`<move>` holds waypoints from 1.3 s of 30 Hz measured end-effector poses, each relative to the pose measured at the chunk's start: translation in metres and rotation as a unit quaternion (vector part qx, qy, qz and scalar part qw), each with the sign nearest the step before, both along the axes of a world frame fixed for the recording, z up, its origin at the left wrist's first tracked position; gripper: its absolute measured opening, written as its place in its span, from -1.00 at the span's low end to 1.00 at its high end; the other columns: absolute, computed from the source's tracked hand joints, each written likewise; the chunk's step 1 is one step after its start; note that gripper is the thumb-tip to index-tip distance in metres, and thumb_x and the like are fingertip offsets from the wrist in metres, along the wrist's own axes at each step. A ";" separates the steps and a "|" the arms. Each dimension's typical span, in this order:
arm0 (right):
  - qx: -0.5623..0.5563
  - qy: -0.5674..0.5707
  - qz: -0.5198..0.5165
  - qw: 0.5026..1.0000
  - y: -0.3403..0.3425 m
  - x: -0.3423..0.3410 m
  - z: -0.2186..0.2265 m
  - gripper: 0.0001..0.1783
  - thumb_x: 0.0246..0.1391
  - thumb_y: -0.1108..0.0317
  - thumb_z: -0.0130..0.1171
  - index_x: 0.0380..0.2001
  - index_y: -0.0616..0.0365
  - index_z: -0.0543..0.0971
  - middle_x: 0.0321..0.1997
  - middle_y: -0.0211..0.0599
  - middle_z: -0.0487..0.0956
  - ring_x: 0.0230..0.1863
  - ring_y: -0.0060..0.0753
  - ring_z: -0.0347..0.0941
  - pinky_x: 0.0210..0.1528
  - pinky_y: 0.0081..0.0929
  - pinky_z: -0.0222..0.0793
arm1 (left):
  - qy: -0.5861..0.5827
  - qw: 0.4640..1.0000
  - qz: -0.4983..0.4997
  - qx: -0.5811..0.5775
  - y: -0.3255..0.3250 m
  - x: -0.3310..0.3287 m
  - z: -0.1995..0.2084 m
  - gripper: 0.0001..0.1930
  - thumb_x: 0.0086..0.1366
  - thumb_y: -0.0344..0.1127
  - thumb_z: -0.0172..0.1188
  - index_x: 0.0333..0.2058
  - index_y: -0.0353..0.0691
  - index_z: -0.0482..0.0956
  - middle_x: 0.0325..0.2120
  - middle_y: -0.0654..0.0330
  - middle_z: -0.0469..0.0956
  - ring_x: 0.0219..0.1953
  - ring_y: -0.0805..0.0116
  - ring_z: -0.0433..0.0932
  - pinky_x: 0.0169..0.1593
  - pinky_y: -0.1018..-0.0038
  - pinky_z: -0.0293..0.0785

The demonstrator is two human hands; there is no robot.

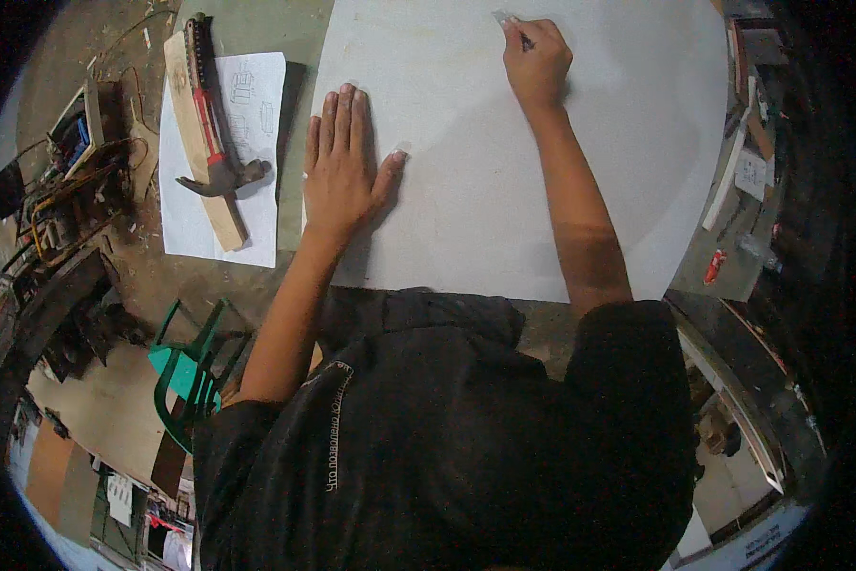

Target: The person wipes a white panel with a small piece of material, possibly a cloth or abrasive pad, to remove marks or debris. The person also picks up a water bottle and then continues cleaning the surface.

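A large whitish sheet or board (pixel 447 209) lies in front of me. My left hand (pixel 342 171) rests flat near its left edge, palm down, fingers forward and thumb out to the right. Toward the far side, my right hand (pixel 539 62) is closed round a small tool with a thin grey blade (pixel 500 17). The blade sticks out past the thumb, pointing far left, close to the board's surface. Its handle is mostly hidden in the fingers, so the exact kind of tool cannot be told.
Left of the board, a claw hammer (pixel 220 171) with a red and black handle lies across a wooden strip (pixel 190 114) on a paper drawing (pixel 261 228). A green chair (pixel 185 371) stands at lower left. A small red object (pixel 715 266) lies at right.
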State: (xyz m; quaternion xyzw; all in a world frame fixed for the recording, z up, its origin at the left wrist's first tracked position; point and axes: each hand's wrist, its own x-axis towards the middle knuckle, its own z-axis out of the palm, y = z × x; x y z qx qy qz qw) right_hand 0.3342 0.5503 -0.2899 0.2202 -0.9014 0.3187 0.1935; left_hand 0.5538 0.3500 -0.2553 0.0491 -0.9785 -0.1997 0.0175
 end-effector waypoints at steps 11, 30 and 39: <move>0.015 -0.019 0.071 0.997 -0.016 0.017 0.006 -0.93 -0.06 0.43 0.26 -0.45 0.17 0.65 -0.48 -0.21 0.51 -0.42 -0.11 0.48 -0.35 -0.23 0.40 | 0.022 1.000 0.008 0.006 -0.002 0.001 -0.008 -0.21 0.30 0.13 -0.03 0.33 -0.30 0.04 0.35 0.04 0.04 0.41 0.09 -0.04 0.40 0.15 -0.18; 0.069 0.060 0.024 0.996 -0.023 0.050 -0.002 -0.94 -0.05 0.41 0.29 -0.48 0.15 0.67 -0.61 -0.29 0.41 -0.52 -0.23 0.36 -0.45 -0.27 0.29 | 0.011 1.000 0.011 -0.001 -0.001 -0.001 -0.007 -0.18 0.27 0.19 -0.05 0.33 -0.25 0.04 0.35 0.07 0.05 0.41 0.12 -0.04 0.41 0.17 -0.18; 0.076 0.073 0.042 0.994 -0.039 0.073 -0.006 -0.95 -0.12 0.46 0.32 -0.50 0.10 0.65 -0.60 -0.33 0.39 -0.48 -0.25 0.37 -0.36 -0.32 0.28 | 0.011 1.000 0.010 0.000 0.001 -0.003 -0.007 -0.18 0.27 0.15 0.00 0.33 -0.27 0.04 0.36 0.10 0.03 0.41 0.14 -0.04 0.41 0.17 -0.19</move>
